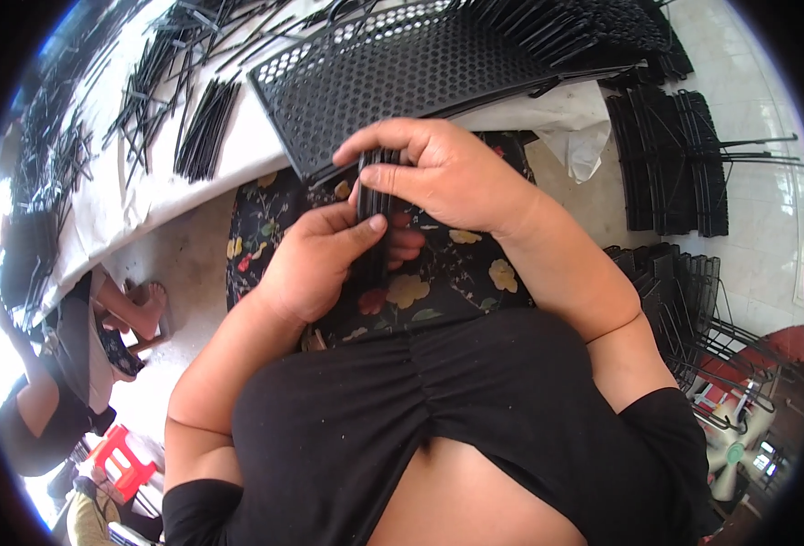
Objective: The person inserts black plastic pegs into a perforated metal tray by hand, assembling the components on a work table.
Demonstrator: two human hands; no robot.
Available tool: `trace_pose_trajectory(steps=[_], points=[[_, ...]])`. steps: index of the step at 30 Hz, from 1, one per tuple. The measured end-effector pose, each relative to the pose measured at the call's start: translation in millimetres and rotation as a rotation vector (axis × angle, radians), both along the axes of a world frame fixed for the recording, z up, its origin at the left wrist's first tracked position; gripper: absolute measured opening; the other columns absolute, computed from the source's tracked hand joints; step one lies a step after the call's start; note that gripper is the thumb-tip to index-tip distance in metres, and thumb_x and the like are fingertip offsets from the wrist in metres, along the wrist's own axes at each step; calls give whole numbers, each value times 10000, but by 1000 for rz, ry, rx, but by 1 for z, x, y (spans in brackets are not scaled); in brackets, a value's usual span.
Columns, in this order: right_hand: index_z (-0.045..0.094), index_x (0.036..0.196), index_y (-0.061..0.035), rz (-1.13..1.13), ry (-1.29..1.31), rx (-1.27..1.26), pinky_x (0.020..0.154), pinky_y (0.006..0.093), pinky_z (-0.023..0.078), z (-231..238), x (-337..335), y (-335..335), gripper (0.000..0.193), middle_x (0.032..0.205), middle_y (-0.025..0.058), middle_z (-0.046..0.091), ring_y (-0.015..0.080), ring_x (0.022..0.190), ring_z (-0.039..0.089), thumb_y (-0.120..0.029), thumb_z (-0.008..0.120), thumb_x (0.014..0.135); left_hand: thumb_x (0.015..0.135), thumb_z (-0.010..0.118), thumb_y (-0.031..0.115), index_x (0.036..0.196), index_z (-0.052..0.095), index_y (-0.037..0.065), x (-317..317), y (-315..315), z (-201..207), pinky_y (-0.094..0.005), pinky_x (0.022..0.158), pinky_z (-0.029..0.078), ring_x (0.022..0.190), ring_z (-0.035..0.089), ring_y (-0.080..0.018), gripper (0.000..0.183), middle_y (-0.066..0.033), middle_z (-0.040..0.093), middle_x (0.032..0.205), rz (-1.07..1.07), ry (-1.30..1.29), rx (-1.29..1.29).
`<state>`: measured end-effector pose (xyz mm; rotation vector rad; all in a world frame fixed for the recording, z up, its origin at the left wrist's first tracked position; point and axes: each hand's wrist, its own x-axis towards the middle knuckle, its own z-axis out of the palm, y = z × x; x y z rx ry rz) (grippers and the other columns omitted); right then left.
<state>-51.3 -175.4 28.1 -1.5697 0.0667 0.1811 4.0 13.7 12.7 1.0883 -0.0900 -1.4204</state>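
Observation:
Between my two hands is a small bundle of thin black strips (373, 198), held over my lap on dark flowered cloth (407, 289). My left hand (329, 247) wraps its lower part, thumb across the front and fingertips showing behind. Round the upper part curls my right hand (434, 173), its thumb pressed on the strips and its index finger reaching over the top. Just beyond my hands, a black perforated panel (393, 82) rests with its near edge close to my right fingers. Whether the strips are metal or plastic I cannot tell.
A white-covered table (161, 196) carries loose black strips (152, 91) and a neat bundle (209, 127). More black pieces (566, 36) lie on the panel. Stacked black racks (661, 164) and wire-hooked ones (693, 300) stand at right, near a fan (732, 455). Another person (47, 391) sits at left.

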Motion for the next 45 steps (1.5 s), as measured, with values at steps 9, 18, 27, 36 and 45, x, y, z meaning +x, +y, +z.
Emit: trace_pose_trajectory(steps=[9, 18, 27, 36, 45], points=[[604, 1119, -3, -764, -754, -43, 818, 313, 576, 11, 4, -95, 167, 1031, 176, 701, 216, 940, 697, -62, 491, 1011, 822, 691, -48, 1198, 595, -50, 13, 7, 18, -364, 898, 526, 1071, 655, -306, 388, -187, 658, 1130, 332, -1833, -124], [630, 1084, -17, -1040, -798, -820, 611, 158, 427, 3, 5, -117, 129, 1013, 58, 735, 3, 694, 528, -30, 597, 960, 863, 622, 29, 1320, 532, -23, 14, 1, -1, -474, 1130, 331, 1383, 386, -377, 469, -178, 474, 1438, -128, -2048, 286], [656, 1029, -44, -1078, -809, -673, 611, 195, 460, -9, 13, -133, 103, 894, 27, 739, 38, 611, 533, -42, 625, 931, 878, 598, 39, 1305, 550, -23, 13, -2, -2, -499, 1143, 310, 1379, 395, -361, 434, -164, 483, 1433, -118, -2059, 297], [650, 1041, -35, -1020, -888, -711, 608, 196, 458, -14, 18, -143, 109, 929, 36, 738, 43, 616, 534, -32, 611, 939, 864, 608, 33, 1293, 561, -20, 14, -2, -3, -508, 1138, 316, 1365, 413, -361, 435, -163, 500, 1416, -101, -2057, 286], [642, 1063, -47, -995, -880, -654, 613, 190, 444, -15, 20, -140, 118, 929, 21, 739, 36, 630, 515, -47, 603, 952, 855, 616, 25, 1276, 574, -18, 14, -2, -3, -517, 1137, 314, 1350, 432, -366, 426, -168, 514, 1399, -82, -2048, 271]])
